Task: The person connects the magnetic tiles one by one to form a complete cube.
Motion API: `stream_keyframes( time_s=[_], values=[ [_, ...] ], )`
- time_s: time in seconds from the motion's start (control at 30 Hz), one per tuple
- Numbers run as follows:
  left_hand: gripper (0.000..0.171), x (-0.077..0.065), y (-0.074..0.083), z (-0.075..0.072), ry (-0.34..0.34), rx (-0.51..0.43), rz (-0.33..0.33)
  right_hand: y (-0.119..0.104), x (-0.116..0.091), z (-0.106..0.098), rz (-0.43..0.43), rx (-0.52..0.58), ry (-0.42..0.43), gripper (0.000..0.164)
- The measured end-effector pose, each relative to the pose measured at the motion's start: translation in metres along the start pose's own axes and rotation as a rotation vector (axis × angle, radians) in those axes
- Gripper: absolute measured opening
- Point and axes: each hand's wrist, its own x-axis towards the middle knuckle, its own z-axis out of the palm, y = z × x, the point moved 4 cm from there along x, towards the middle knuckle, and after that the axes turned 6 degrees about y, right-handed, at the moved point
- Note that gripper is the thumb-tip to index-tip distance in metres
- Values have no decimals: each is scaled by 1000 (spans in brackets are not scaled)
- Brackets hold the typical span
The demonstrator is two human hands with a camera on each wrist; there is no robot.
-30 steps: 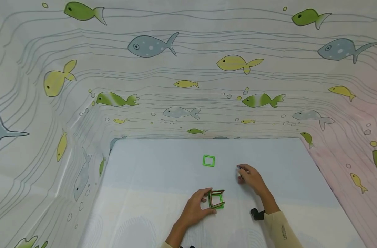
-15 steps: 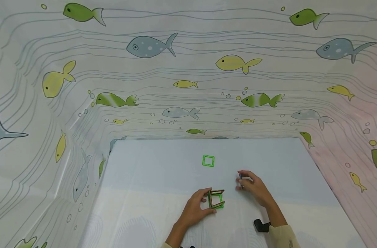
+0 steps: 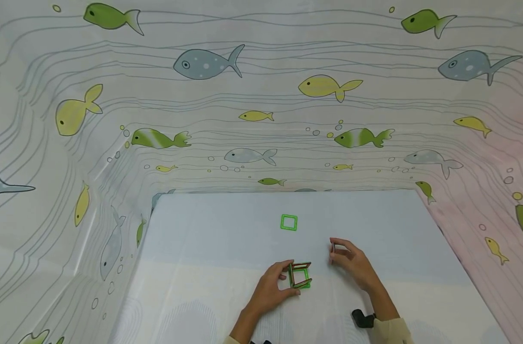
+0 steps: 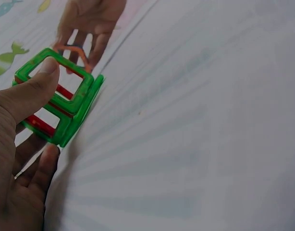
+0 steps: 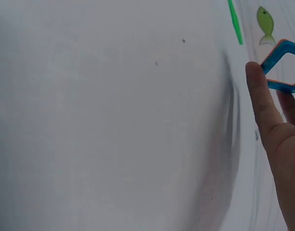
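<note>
A small box of green and red magnetic tiles [image 3: 303,285] stands on the table in the head view. My left hand [image 3: 267,289] holds it, fingers behind the left side and thumb along the near side. In the left wrist view, the left thumb [image 4: 39,86] lies across one green tile frame [image 4: 66,105]. To the right of the box, my right hand [image 3: 358,267] pinches a square magnetic tile, blue on one side and orange on the other. This tile [image 5: 276,57] is held on edge, apart from the box, partly cut off in the right wrist view.
A loose green square magnetic tile [image 3: 282,222] lies flat farther back on the table [image 3: 210,229]. Fish-printed cloth [image 3: 261,138] rises behind the table and along both sides. A black wrist device [image 3: 363,319] sits beside the right forearm.
My right hand has come a little toward me, and the tile in its fingers has turned, now showing edge-on. The left hand and the box stay in place.
</note>
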Motion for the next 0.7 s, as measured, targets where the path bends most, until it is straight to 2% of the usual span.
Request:
stream_keyframes(
  time_s=[0.2,0.37,0.6,0.7],
  values=[
    [83,0,0,0,-2,-1,-12,1,-7,4,-18,-30,-40,71],
    [83,1,-1,0,-1,9,-13,-4,-12,9,-37,-19,-68,70],
    [82,2,-1,1,2,30,-13,-13,-22,24,-34,85,-141,69],
    [82,2,-1,1,-2,35,-18,-16,-28,31,-38,97,-177,68]
  ],
)
